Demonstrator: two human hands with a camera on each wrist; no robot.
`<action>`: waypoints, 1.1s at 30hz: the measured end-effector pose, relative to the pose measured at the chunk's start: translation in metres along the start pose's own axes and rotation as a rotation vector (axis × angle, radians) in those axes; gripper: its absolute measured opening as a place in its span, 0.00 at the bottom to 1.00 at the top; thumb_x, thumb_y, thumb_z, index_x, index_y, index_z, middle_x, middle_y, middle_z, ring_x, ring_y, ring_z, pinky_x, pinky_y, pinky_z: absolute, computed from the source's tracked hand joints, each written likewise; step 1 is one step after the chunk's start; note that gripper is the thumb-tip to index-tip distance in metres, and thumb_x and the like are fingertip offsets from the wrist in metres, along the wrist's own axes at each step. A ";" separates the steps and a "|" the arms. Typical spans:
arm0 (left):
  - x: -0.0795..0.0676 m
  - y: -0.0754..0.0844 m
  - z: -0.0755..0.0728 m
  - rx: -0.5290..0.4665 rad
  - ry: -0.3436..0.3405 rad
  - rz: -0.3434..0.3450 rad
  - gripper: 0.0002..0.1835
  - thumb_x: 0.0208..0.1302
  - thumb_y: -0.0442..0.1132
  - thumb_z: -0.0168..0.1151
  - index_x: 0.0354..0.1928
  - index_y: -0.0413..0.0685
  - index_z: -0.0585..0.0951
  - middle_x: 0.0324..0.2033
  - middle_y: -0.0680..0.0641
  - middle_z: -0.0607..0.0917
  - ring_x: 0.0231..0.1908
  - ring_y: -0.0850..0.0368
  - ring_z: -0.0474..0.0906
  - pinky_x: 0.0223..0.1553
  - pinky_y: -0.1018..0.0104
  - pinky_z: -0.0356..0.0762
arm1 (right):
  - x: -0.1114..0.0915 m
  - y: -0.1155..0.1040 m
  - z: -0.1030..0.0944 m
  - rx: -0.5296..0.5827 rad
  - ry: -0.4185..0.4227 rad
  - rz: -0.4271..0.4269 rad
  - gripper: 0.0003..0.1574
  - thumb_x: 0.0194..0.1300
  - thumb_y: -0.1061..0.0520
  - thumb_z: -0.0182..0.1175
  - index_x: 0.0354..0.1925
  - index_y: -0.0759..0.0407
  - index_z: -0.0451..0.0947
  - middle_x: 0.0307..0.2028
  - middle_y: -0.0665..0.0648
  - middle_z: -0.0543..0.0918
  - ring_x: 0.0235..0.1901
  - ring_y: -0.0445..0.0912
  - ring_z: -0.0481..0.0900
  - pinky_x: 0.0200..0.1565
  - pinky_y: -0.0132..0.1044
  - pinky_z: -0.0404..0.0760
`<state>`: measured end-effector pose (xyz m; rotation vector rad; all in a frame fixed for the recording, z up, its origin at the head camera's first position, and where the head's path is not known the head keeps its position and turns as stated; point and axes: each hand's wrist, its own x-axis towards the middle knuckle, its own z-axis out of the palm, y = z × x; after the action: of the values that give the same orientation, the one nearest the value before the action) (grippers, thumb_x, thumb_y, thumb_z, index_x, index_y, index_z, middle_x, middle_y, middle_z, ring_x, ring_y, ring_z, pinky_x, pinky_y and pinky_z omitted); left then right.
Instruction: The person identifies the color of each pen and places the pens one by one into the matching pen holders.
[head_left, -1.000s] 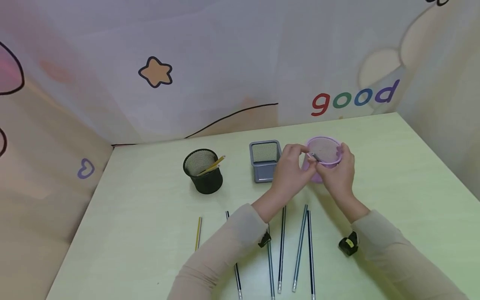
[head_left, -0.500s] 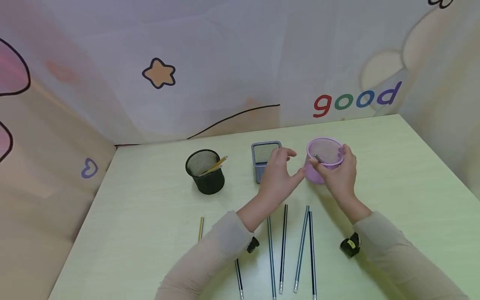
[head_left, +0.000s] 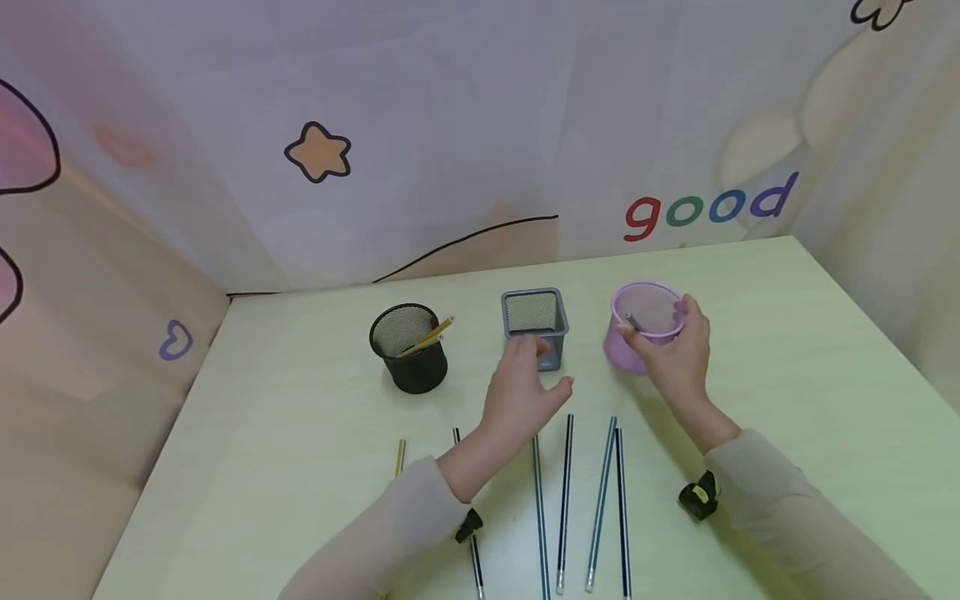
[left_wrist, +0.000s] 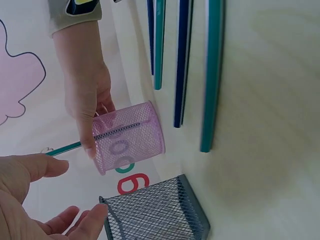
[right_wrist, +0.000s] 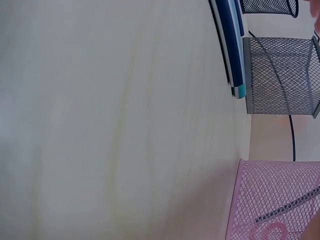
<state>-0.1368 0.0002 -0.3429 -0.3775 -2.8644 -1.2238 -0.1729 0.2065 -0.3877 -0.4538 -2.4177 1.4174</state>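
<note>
My right hand [head_left: 681, 354] grips the rim of a round pink mesh pencil cup [head_left: 622, 354], thumb in front and fingers at its right side. A teal pencil [left_wrist: 65, 149] leans inside that cup, its tip above the rim in the left wrist view. My left hand [head_left: 519, 392] is in the air with thumb and fingers spread and nothing between them. Behind it stands a square grey mesh pencil holder [head_left: 557, 350], partly hidden by the fingers. Below the hands lie several striped pencils, among them a dark blue pencil [head_left: 566, 500] and a teal pencil [head_left: 540, 517].
A round black mesh cup [head_left: 416, 375] with yellow pencils [head_left: 431, 335] stands at the back left. On the table [head_left: 262, 467], a yellow pencil [head_left: 401, 457] lies partly under the left sleeve. A printed cloth wall [head_left: 450, 125] rises behind the table.
My left hand has let go of the pencil at the pink cup's rim and drawn back left and toward me. My right hand still holds the cup.
</note>
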 end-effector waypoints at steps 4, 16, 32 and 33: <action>-0.005 -0.007 0.002 -0.022 -0.036 -0.043 0.24 0.57 0.42 0.66 0.52 0.38 0.73 0.47 0.43 0.77 0.43 0.52 0.77 0.43 0.63 0.78 | 0.000 0.001 -0.002 -0.005 0.008 -0.005 0.61 0.53 0.45 0.71 0.72 0.62 0.46 0.67 0.67 0.59 0.65 0.59 0.59 0.65 0.56 0.63; -0.020 -0.033 0.008 -0.026 -0.164 -0.183 0.26 0.52 0.40 0.70 0.49 0.36 0.70 0.42 0.41 0.75 0.37 0.50 0.74 0.37 0.60 0.75 | -0.001 0.001 0.003 0.014 -0.005 0.007 0.61 0.53 0.44 0.70 0.72 0.60 0.46 0.66 0.66 0.59 0.65 0.59 0.59 0.65 0.56 0.63; -0.036 -0.040 0.022 0.163 -0.371 -0.233 0.29 0.50 0.41 0.73 0.45 0.27 0.69 0.38 0.34 0.75 0.33 0.48 0.72 0.40 0.53 0.78 | -0.001 0.001 0.003 0.011 0.024 -0.002 0.61 0.52 0.46 0.71 0.72 0.61 0.46 0.65 0.67 0.60 0.65 0.60 0.60 0.65 0.56 0.63; -0.037 -0.041 0.023 0.172 -0.379 -0.234 0.29 0.50 0.41 0.73 0.45 0.27 0.70 0.38 0.35 0.75 0.32 0.48 0.72 0.39 0.54 0.78 | -0.001 0.001 0.003 0.014 0.024 0.002 0.61 0.52 0.46 0.71 0.72 0.61 0.46 0.65 0.67 0.59 0.65 0.60 0.60 0.64 0.56 0.63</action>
<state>-0.1078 -0.0186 -0.3917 -0.3057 -3.3920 -1.0130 -0.1727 0.2045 -0.3900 -0.4672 -2.3875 1.4207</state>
